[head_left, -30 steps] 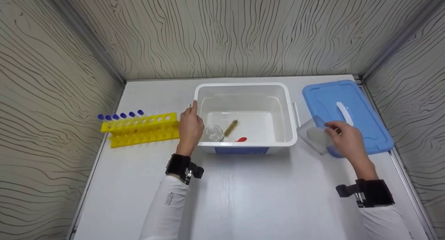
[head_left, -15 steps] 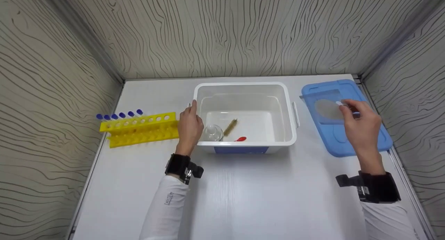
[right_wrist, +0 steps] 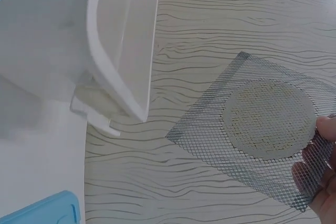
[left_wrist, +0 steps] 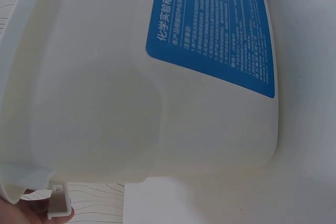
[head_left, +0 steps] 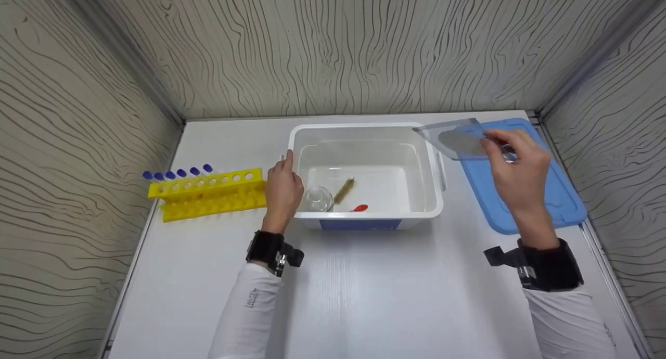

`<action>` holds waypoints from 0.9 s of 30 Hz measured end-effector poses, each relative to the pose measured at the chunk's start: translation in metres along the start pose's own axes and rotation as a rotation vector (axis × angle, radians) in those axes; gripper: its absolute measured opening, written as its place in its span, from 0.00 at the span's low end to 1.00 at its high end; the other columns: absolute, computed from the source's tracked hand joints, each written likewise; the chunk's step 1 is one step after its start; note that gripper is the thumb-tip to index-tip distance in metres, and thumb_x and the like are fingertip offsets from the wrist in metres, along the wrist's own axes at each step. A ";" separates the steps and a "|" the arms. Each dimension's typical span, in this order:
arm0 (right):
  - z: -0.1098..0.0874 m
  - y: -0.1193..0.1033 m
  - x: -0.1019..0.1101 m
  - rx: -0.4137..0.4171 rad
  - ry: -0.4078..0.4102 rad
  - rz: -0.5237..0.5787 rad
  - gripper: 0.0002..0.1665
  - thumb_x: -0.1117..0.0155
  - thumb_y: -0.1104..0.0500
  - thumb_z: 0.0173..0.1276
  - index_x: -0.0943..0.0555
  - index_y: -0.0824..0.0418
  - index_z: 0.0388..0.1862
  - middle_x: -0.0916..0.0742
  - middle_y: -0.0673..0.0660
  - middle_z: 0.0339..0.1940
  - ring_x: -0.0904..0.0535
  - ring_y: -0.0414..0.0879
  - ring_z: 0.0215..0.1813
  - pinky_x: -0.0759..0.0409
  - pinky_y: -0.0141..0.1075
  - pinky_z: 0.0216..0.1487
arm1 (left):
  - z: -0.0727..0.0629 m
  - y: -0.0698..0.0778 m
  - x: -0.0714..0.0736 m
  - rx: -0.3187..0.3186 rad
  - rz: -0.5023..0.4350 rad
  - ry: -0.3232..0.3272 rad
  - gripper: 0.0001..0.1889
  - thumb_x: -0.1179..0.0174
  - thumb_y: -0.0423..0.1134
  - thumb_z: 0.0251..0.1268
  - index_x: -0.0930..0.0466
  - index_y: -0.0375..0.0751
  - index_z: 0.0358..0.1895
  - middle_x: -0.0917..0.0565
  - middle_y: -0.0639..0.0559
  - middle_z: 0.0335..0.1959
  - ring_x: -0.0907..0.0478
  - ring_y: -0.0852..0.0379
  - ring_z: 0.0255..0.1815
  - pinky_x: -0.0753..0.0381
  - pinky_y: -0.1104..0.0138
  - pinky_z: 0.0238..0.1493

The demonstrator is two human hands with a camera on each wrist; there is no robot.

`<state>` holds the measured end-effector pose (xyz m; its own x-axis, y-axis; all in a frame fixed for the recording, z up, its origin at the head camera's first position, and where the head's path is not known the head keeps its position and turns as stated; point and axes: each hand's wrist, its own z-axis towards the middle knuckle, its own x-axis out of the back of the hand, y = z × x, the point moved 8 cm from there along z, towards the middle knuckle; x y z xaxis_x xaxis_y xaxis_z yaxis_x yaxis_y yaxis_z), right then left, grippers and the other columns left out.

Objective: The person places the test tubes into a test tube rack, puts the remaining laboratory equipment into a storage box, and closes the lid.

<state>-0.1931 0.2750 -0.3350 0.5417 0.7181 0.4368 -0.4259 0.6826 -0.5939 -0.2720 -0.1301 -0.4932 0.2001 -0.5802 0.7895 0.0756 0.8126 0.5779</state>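
My right hand (head_left: 520, 169) pinches a wire gauze (head_left: 458, 140) by its near right edge, holding it in the air, tilted, by the right rim of a white plastic box (head_left: 364, 216). Fine mesh and a pale round centre show on the gauze (right_wrist: 270, 119) in the right wrist view. My left hand (head_left: 283, 190) grips the box's left side, its index finger along the rim. In the left wrist view its fingers (left_wrist: 23, 214) curl at a white side clip; the rest of the hand is hidden. Inside the box are a clear glass vessel (head_left: 318, 199), a bristly brush (head_left: 344, 190) and a red-tipped object (head_left: 360, 208).
A blue lid (head_left: 541, 192) with a white handle lies right of the box, partly hidden by my right hand. To the left, a yellow test tube rack (head_left: 208, 195) carries several blue-capped tubes (head_left: 180, 173). Wood-patterned walls (head_left: 333, 52) enclose the white table (head_left: 364, 291) behind and at both sides.
My right hand has lifted the wire gauze from beside the box, over the blue lid, then left to the box's right rim. My left hand has stayed on the box.
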 end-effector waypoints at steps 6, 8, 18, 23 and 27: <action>0.005 -0.020 -0.025 0.046 -0.067 0.036 0.07 0.32 0.73 0.70 0.12 0.74 0.44 0.11 0.69 0.37 0.25 0.17 0.43 0.26 0.12 0.46 | 0.000 -0.001 -0.001 0.007 -0.001 -0.006 0.29 0.46 0.28 0.75 0.32 0.33 0.78 0.18 0.29 0.64 0.19 0.30 0.63 0.21 0.44 0.71; 0.005 -0.022 -0.034 0.057 -0.093 0.035 0.07 0.31 0.72 0.70 0.11 0.73 0.44 0.10 0.68 0.37 0.24 0.20 0.42 0.27 0.11 0.46 | 0.000 -0.001 -0.001 0.008 0.002 -0.006 0.29 0.46 0.28 0.75 0.32 0.33 0.78 0.18 0.29 0.64 0.19 0.30 0.63 0.21 0.44 0.71; -0.005 -0.024 -0.076 0.136 -0.233 -0.012 0.07 0.29 0.72 0.67 0.10 0.69 0.43 0.10 0.63 0.35 0.13 0.55 0.38 0.26 0.12 0.46 | 0.001 -0.003 -0.002 0.035 0.005 -0.036 0.29 0.48 0.28 0.76 0.33 0.34 0.78 0.19 0.30 0.67 0.20 0.30 0.66 0.22 0.45 0.72; -0.007 -0.020 -0.092 0.138 -0.300 -0.016 0.07 0.28 0.71 0.67 0.10 0.68 0.43 0.09 0.61 0.35 0.13 0.54 0.37 0.25 0.14 0.44 | 0.001 -0.002 -0.002 0.037 0.009 -0.036 0.29 0.47 0.28 0.76 0.33 0.35 0.79 0.19 0.30 0.67 0.20 0.31 0.66 0.22 0.45 0.73; -0.006 -0.012 -0.105 0.095 -0.390 -0.010 0.08 0.28 0.69 0.68 0.10 0.68 0.45 0.09 0.61 0.37 0.13 0.53 0.36 0.23 0.18 0.41 | 0.002 -0.002 -0.003 0.052 0.008 -0.040 0.29 0.47 0.29 0.76 0.33 0.36 0.79 0.19 0.30 0.67 0.21 0.30 0.66 0.23 0.45 0.74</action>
<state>-0.2403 0.1905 -0.3776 0.2384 0.6963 0.6770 -0.4966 0.6865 -0.5312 -0.2743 -0.1303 -0.4965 0.1611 -0.5764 0.8011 0.0227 0.8137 0.5809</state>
